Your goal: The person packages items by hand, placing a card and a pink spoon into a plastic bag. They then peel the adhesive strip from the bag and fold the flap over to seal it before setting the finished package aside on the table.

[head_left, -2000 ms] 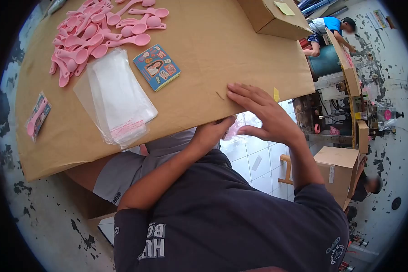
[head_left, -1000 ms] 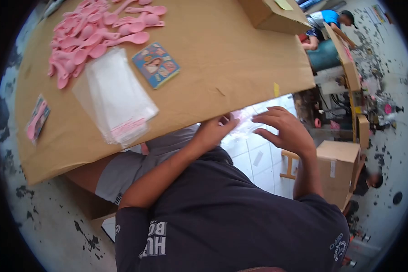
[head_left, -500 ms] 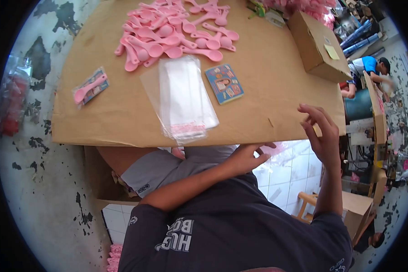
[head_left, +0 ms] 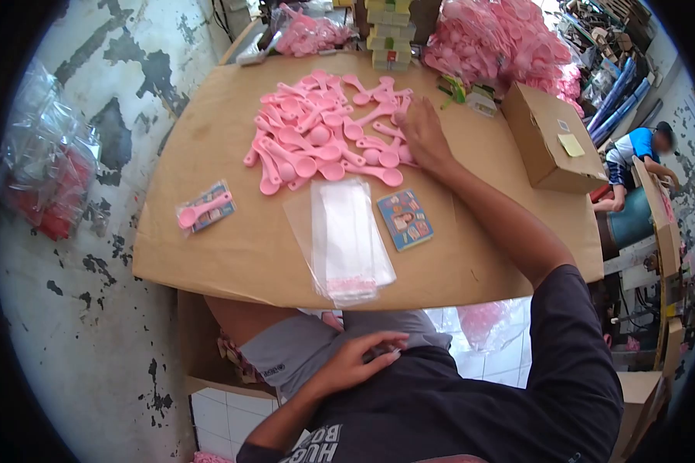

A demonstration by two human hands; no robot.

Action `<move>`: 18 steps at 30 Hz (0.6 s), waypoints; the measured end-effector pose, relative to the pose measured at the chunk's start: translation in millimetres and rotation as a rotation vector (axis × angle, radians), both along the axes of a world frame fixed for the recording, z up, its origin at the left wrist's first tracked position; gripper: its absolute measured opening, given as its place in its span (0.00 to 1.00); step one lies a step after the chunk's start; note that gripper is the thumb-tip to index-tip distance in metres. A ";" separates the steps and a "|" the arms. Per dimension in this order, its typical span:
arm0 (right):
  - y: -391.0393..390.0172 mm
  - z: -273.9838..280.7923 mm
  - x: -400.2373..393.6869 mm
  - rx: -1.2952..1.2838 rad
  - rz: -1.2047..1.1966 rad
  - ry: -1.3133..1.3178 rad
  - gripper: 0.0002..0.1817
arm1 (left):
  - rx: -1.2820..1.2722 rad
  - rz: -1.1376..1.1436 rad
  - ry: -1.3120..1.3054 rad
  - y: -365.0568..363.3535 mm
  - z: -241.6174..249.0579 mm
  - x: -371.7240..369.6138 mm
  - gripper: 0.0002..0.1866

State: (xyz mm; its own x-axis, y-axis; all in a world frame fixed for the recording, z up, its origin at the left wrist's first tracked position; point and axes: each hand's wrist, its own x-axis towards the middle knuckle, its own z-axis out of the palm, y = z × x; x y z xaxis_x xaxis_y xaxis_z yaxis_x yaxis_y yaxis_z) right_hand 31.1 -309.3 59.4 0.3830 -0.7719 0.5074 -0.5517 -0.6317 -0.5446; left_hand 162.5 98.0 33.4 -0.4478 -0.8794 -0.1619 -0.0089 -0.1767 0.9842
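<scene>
Reaching upper centre, right hand [head_left: 425, 137] at pink spoons [head_left: 309, 136], finger grip unclear; left hand [head_left: 361, 359] lower centre, fingers loosely bent.

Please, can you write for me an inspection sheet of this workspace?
Surface: table has brown covering; small dark mark near the front edge.
Work things: pink spoons in a loose pile; clear bags laid flat; blue picture cards beside them; bagged spoon at left.
Clutter: carton with yellow note at right; bulky bagged pink items behind.
Hands: right hand at the pile's right edge, grip unclear; left hand near the lap, nothing seen in it.
Cables: possible thin dark ones, far left corner.
Surroundings: peeling wall left; co-worker right.
</scene>
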 end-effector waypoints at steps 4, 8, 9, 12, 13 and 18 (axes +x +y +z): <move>-23.2 2.1 54.6 0.023 0.009 -0.074 0.45 | -0.004 0.260 0.055 17.0 22.6 41.9 0.22; -37.4 9.7 75.0 -0.026 0.073 -0.248 0.40 | -0.152 0.594 0.104 14.2 57.6 85.9 0.20; -39.3 15.1 75.3 -0.099 -0.003 -0.263 0.37 | -0.205 0.648 0.062 13.7 64.7 100.3 0.19; -62.3 18.0 71.8 0.005 -0.090 -0.295 0.34 | -0.299 0.825 -0.090 2.8 95.4 135.1 0.16; -69.0 16.6 74.2 0.115 -0.145 -0.301 0.34 | -0.336 0.858 -0.203 -4.6 102.0 150.0 0.16; -89.1 15.3 98.6 0.172 0.186 -0.330 0.34 | -0.421 0.888 -0.410 -104.4 141.7 196.4 0.18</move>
